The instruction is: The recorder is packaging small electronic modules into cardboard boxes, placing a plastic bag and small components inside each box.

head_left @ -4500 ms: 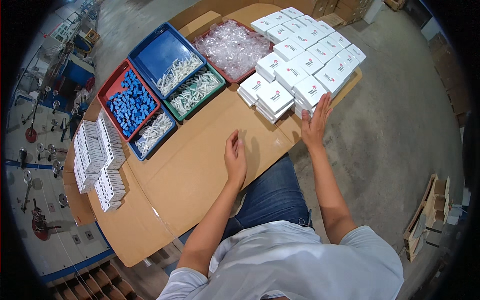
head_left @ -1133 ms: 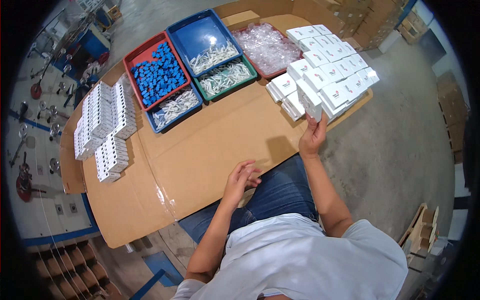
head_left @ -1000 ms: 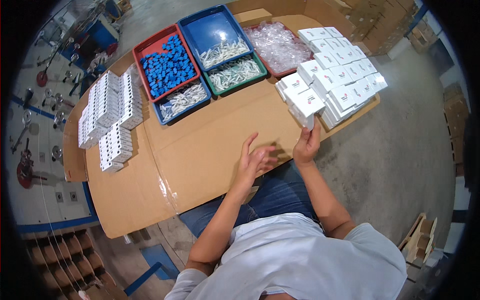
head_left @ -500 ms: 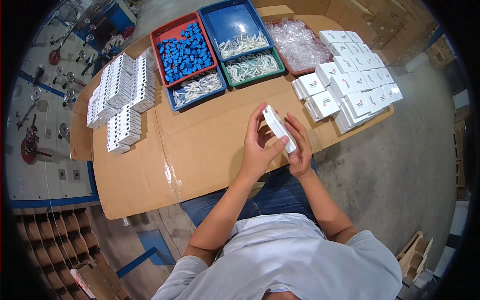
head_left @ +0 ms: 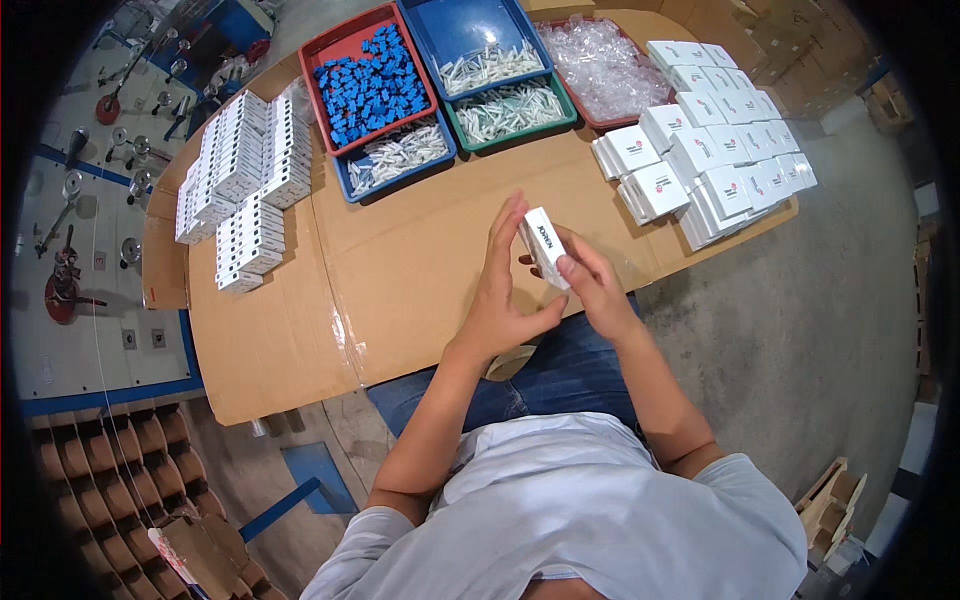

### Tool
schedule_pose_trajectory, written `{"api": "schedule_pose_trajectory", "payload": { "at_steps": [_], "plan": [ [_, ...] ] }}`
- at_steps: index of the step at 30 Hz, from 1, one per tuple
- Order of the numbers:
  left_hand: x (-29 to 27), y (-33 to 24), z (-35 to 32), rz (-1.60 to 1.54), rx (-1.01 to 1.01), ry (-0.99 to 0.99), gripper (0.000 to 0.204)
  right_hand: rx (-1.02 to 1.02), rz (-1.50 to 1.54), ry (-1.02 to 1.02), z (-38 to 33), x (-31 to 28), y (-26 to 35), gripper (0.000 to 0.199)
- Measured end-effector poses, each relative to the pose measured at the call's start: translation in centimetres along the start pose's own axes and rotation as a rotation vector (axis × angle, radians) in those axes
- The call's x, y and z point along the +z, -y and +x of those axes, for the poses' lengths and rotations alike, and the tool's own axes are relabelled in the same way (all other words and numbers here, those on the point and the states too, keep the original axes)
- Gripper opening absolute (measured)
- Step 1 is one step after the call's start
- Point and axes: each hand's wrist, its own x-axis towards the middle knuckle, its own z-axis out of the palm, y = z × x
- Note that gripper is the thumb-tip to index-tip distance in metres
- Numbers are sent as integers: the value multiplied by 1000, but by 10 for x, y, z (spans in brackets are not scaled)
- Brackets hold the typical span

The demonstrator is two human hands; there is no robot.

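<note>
A small white carton [head_left: 541, 238] with dark print on its narrow side is held tilted above the near part of the table. My right hand [head_left: 604, 292] grips it, thumb pressed on the near end; its other fingers are partly hidden behind the carton. My left hand [head_left: 494, 305] is spread at the carton's left side, thumb stretched away from it. The left fingertips are close to the carton's far left edge; whether they touch it I cannot tell.
Cardboard covers the table [head_left: 410, 270]. Stacked white cartons stand at the left [head_left: 250, 240] and right [head_left: 735, 150]. Along the back are a red tray [head_left: 305, 70] of blue parts, blue [head_left: 349, 190] and green [head_left: 515, 141] trays of whitish pieces, and clear plastic pieces [head_left: 600, 75].
The carton has been turned, so its printed narrow side now faces up. My left thumb has come off it and the left hand has opened; my right thumb now presses on it.
</note>
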Motion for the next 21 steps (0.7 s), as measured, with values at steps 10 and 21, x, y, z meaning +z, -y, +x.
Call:
{"api": "schedule_pose_trajectory", "payload": {
  "at_steps": [10, 21],
  "plan": [
    [22, -8, -5, -1061, -741, -263, 73, -439, -1129, -30, 8, 17, 2, 80],
    [7, -6, -63, -1196, -936, -342, 73, -522, -938, 316, 14, 24, -37, 84]
  ]
}}
